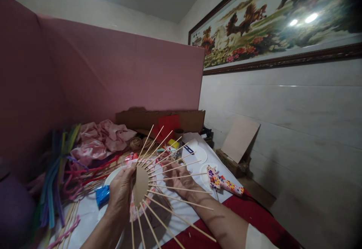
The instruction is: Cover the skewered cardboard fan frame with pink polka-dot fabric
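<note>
A cardboard disc [140,185] has several thin wooden sticks [172,179] fanning out from its edge. Pink patterned fabric [135,214] shows behind the disc and between the sticks. My left hand [120,187] grips the disc at its left side, thumb on the front. Behind the sticks on the right is my right hand [179,177], palm up, its fingers curled together. Whatever lies between those fingertips is too small and covered to make out.
Floral fabric [224,183] lies right of my forearm on the white-covered table. A blue packet [102,195], coloured strips [58,181], crumpled pink cloth [98,139] and a twine ball [135,143] are at left. Cardboard [161,119] stands at the back; a board [240,139] leans on the wall.
</note>
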The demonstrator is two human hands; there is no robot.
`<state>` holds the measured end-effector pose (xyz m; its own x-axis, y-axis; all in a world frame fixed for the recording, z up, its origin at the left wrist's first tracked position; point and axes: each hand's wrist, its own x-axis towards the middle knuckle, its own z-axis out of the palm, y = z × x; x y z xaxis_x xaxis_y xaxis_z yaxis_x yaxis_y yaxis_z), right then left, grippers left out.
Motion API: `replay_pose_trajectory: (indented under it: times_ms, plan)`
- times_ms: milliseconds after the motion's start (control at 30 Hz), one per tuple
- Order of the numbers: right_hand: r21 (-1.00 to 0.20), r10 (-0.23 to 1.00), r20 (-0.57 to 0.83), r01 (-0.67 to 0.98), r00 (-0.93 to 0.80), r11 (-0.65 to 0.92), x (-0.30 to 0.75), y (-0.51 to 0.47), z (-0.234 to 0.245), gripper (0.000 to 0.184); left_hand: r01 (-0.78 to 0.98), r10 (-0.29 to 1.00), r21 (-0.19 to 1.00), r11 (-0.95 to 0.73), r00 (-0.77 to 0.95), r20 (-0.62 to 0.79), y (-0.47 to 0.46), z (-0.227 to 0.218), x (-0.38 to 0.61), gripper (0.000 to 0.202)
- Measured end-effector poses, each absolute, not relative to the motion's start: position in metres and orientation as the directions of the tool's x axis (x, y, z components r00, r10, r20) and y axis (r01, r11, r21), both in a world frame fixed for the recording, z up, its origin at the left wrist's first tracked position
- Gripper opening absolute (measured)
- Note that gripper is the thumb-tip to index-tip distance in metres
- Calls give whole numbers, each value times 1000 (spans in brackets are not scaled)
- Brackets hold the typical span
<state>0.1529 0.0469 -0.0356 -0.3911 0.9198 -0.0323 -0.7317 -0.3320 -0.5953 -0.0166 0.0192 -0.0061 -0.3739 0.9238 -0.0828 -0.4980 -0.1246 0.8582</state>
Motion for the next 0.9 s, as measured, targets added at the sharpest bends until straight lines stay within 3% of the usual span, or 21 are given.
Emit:
replay_pose_trajectory:
  times_ms: [267,433,633,900]
  plan:
    - [-603,931,-42,-734,-362,-313,151,46,-33,18,-500,925,854,-142,-375,-66,20,-6,-16,13]
    - [-632,959,-21,-739,-282,-231,147,39,-29,24,-509,931,850,-132,-359,-71,18,-4,-14,13]
    - [-771,964,123,-635,-234,-55,148,34,-34,38,-525,933,842,-128,-351,-76,21,-6,-14,11]
    - [-847,935,265,-521,-237,108,150,33,-38,44,-507,939,855,-104,-333,-84,15,-2,-11,18]
